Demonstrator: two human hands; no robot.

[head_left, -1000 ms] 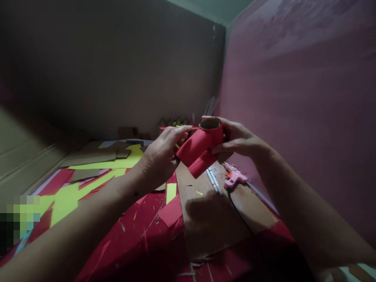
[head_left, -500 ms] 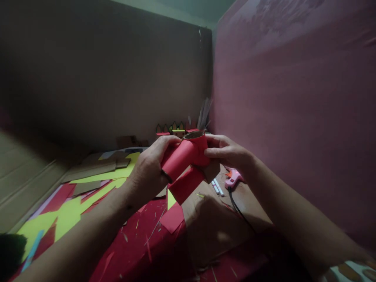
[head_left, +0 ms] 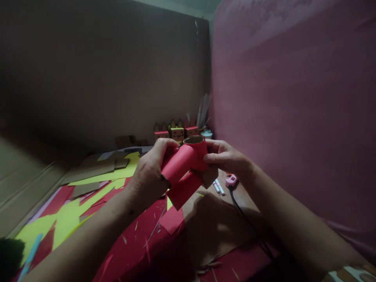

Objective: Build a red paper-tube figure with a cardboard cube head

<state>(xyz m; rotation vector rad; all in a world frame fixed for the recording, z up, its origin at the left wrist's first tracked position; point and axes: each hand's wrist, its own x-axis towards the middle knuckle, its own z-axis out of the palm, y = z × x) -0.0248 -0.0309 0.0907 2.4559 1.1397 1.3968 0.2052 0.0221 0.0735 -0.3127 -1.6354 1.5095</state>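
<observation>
Both my hands hold a cardboard tube (head_left: 194, 140) with a sheet of red paper (head_left: 183, 172) curled round it, raised above the work surface. My left hand (head_left: 151, 172) is closed over the left side of the red paper, thumb pressing on it. On the right, my right hand (head_left: 225, 156) pinches the tube's red-covered end, fingers closed. A loose flap of the red paper hangs down below the tube.
Red and yellow paper scraps (head_left: 70, 207) and brown cardboard (head_left: 217, 227) cover the surface. A pink glue gun (head_left: 231, 181) with a black cord and two white sticks (head_left: 218, 187) lie by the pink wall. Small paper box figures (head_left: 177, 132) stand at the back corner.
My hands and the tube drew closer to me and lower in view. My left hand went from spread fingers near the paper to gripping it round the tube.
</observation>
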